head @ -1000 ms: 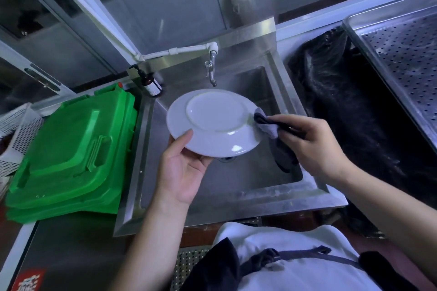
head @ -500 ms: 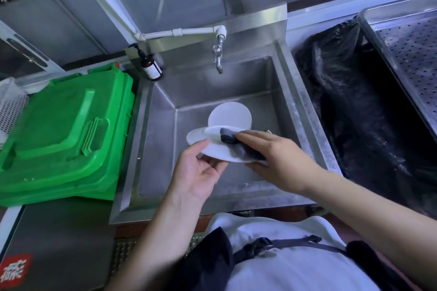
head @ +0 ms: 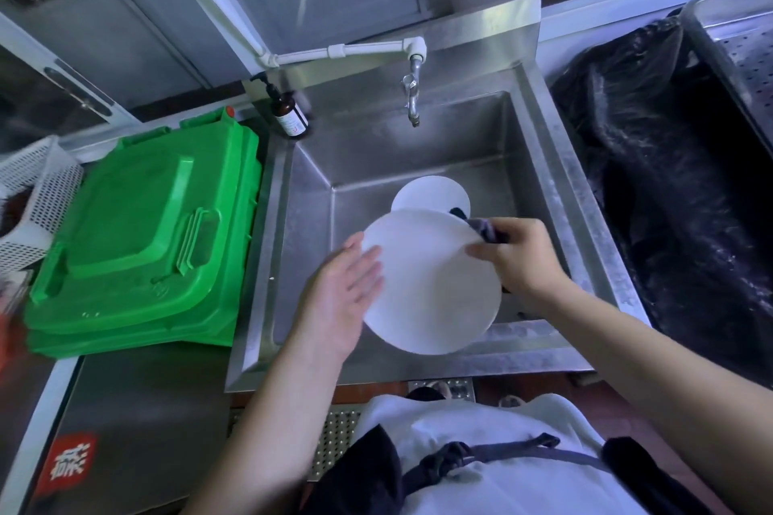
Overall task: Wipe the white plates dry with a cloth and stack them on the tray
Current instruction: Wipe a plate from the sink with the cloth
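Note:
A white plate [head: 431, 284] tilts over the steel sink [head: 556, 197], its face toward me. My left hand [head: 343, 288] lies flat against its left rim with straight fingers. My right hand [head: 523, 259] pinches the plate's right edge, thumb on the face, with a dark grey cloth [head: 485, 227] bunched in the fingers behind the rim. A second white plate [head: 431, 193] lies in the sink basin beyond it, partly hidden. A perforated metal tray [head: 736, 54] sits at the far right.
A tap [head: 412, 96] hangs over the sink's back. A brown soap bottle [head: 288, 115] stands at its back left corner. Green bin lids [head: 138, 238] lie stacked to the left, a white mesh basket [head: 33, 197] beyond them. A black bag [head: 669, 180] fills the right.
The plate has been raised and turned from nearly flat to facing me. My right hand moved from wiping its top to its right edge. My left hand now lies flat on the left rim.

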Motion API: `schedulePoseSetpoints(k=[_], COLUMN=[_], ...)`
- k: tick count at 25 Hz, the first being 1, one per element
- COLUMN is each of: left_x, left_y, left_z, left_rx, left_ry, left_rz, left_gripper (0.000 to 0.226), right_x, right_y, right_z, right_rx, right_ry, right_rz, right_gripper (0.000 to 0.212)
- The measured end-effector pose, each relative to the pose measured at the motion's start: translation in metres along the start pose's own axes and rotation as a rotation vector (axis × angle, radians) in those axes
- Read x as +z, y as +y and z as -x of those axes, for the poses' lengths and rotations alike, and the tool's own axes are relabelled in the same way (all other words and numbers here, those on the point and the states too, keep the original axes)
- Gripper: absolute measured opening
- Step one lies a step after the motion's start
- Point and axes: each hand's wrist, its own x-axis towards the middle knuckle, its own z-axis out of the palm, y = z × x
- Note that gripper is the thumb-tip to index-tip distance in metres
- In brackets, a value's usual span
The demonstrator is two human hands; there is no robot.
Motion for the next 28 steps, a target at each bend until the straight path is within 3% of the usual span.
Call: schedulePoseSetpoints(k=[2,3,6,8,12,16,19,24,28], left_x=[-0.023,-0.035,-0.057,-0.059,-0.050,-0.038,-0.028,-0.012,0.010], left_y=[0.004,0.007,0.003,-0.006,-0.022,-0.033,-0.035,-0.033,-0.035], left_z=[-0.006,-0.008,-0.006,-0.002,0.004,0.013,0.017,0.024,0.031], left_rx=[0.282,0.311,0.046,-0.021,0.034,0.084,0.130,0.201,0.274], left_ry=[0.088,0.068,-0.294,-0.469,-0.404,-0.361,-0.382,-0.409,-0.472], left_rz=[-0.279,-0.337,-0.283,-0.235,-0.259,-0.223,-0.216,-0.235,-0.326], left_gripper=[0.020,0.024,0.056,0.067,0.068,0.073,0.075,0.075,0.072], right_x=[-0.010,-0.013,-0.020,-0.022,-0.028,-0.045,-0.067,-0.096,-0.078], right_y=[0.011,0.015,0.021,0.022,0.021,0.016,0.015,0.002,-0.010], right_z=[-0.004,-0.002,0.005,0.008,0.012,0.016,0.016,0.023,0.023], right_rx=[0.286,0.381,0.494,0.512,0.493,0.473,0.445,0.218,0.062], right_ry=[0.017,0.008,-0.115,-0.161,-0.173,-0.157,-0.038,0.150,0.270], right_rz=[-0.357,-0.463,-0.628,-0.641,-0.597,-0.561,-0.482,-0.183,0.112], right_gripper=[0.019,0.019,0.020,0.017,0.016,0.028,0.013,0.012,0.002])
